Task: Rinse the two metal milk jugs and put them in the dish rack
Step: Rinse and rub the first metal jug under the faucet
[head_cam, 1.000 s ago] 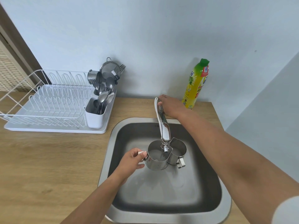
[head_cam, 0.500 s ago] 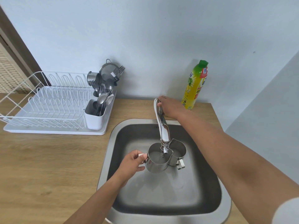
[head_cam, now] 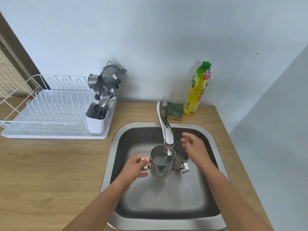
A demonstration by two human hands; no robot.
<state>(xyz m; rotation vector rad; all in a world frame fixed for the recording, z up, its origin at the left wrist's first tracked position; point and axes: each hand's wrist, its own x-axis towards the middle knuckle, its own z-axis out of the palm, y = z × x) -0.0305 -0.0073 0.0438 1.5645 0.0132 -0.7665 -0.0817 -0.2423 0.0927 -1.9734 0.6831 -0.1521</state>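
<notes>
Two metal milk jugs stand in the steel sink (head_cam: 215,144). My left hand (head_cam: 135,169) grips the handle of the larger jug (head_cam: 160,167), which sits under the tap spout (head_cam: 167,139) with water in it. The smaller jug (head_cam: 179,161) stands just to its right, partly hidden by my right hand (head_cam: 195,149). That hand hovers over the smaller jug, blurred, fingers apart and holding nothing. The white dish rack (head_cam: 50,110) sits on the wooden counter at the left.
A white cutlery holder (head_cam: 96,120) with spoons, forks and a strainer stands at the rack's right end. A green and yellow sponge (head_cam: 175,111) and a yellow dish soap bottle (head_cam: 198,90) sit behind the sink by the wall. A wall rises at the right.
My right hand left the tap lever and came down over the smaller jug, uncovering the sponge. My left hand stays on the larger jug's handle.
</notes>
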